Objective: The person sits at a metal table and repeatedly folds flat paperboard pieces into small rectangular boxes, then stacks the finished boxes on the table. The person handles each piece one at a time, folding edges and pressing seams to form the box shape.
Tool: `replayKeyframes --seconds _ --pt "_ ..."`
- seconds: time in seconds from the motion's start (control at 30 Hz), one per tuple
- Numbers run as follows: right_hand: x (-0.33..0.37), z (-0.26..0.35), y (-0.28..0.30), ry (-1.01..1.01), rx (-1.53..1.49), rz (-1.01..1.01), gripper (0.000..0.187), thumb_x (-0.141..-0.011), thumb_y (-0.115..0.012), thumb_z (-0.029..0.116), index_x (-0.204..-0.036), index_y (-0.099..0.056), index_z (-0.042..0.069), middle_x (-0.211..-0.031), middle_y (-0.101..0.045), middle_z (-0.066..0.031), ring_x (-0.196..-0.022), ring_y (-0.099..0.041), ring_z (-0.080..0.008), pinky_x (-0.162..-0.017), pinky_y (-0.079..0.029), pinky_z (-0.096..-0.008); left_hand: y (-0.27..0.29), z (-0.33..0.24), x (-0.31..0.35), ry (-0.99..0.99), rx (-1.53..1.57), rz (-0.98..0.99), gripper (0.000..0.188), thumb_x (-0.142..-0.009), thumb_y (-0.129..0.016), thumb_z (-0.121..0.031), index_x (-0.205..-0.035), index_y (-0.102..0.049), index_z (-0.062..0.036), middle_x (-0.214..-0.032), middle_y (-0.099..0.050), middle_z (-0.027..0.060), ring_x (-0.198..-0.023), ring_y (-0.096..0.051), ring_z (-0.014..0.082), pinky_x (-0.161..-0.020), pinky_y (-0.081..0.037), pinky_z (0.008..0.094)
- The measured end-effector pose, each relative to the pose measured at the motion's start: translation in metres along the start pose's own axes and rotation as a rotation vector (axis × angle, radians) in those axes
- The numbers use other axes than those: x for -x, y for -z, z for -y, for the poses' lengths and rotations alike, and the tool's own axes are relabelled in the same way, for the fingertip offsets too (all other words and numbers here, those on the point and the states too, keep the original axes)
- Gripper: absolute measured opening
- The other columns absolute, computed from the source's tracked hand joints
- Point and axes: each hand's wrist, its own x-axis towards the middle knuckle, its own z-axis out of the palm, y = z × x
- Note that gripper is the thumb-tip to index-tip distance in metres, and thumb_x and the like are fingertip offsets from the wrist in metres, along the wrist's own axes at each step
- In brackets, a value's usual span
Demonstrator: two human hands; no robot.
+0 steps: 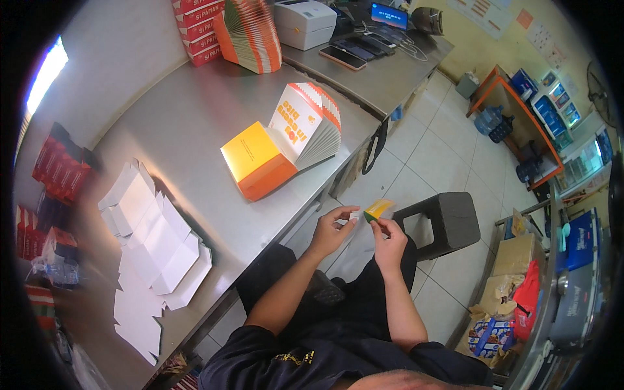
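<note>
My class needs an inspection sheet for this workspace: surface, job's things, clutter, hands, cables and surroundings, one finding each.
Surface: metal table, shiny, with unfolded white cardboard spread on it.
Job's things: small yellow-and-green piece in the right hand; yellow-and-orange stack on the table.
Clutter: red boxes by the wall; white printer and phones on the adjoining table.
Hands: right fingers pinch the piece; left hand has its fingers curled at something small and white, grip unclear.
Cables: white cables near the phones.
Surroundings: dark stool on tiled floor.
</note>
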Motion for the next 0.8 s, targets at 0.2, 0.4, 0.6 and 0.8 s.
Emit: replayKeyframes --seconds 0.2,0.4,0.6,0.8 --pt "0.010 0.011 -0.008 0.041 0.009 0.035 0.011 -0.093 -0.076 0.007 -0.098 -0.074 -0.003 -0.094 -0.076 -0.0110 -0.081 -0.073 -0.0185 -0.077 -0.057 -0.0308 -0.003 -0.004 0.003 -0.021 -0.022 0.027 0.026 -0.096 -0.073 -0.007 -0.121 -0.073 -0.0026 -0.108 -0.073 0.0040 -0.094 -0.067 0.0086 -0.074 -0.054 0.0233" --pt "0.006 -0.023 -0.008 -0.242 -0.371 0.168 0.015 -0.102 -0.069 0.013 -0.107 -0.068 -0.001 -0.094 -0.071 -0.0038 -0.082 -0.069 -0.0102 -0.077 -0.056 -0.0277 -0.002 0.001 0.001 0.064 0.104 0.043 0.023 -0.098 -0.073 -0.010 -0.118 -0.073 -0.0005 -0.106 -0.074 0.0060 -0.089 -0.067 0.0089 -0.070 -0.055 0.0237" --pt "0.005 -0.024 -0.009 -0.264 -0.419 0.199 0.017 -0.102 -0.069 0.012 -0.110 -0.065 -0.002 -0.095 -0.071 -0.0041 -0.082 -0.069 -0.0105 -0.077 -0.057 -0.0274 0.000 0.007 -0.001 0.054 0.226 0.075 0.023 -0.098 -0.074 -0.013 -0.116 -0.075 0.0010 -0.107 -0.075 0.0065 -0.086 -0.067 0.0086 -0.067 -0.055 0.0233" --pt "0.014 -0.016 -0.016 -0.195 -0.377 0.072 0.014 -0.099 -0.071 0.007 -0.109 -0.067 -0.003 -0.094 -0.073 -0.0066 -0.083 -0.072 -0.0123 -0.078 -0.058 -0.0278 -0.004 -0.001 0.002 0.050 0.134 0.046 0.020 -0.095 -0.075 -0.006 -0.114 -0.076 0.0015 -0.109 -0.073 0.0083 -0.090 -0.068 0.0111 -0.066 -0.056 0.0255"
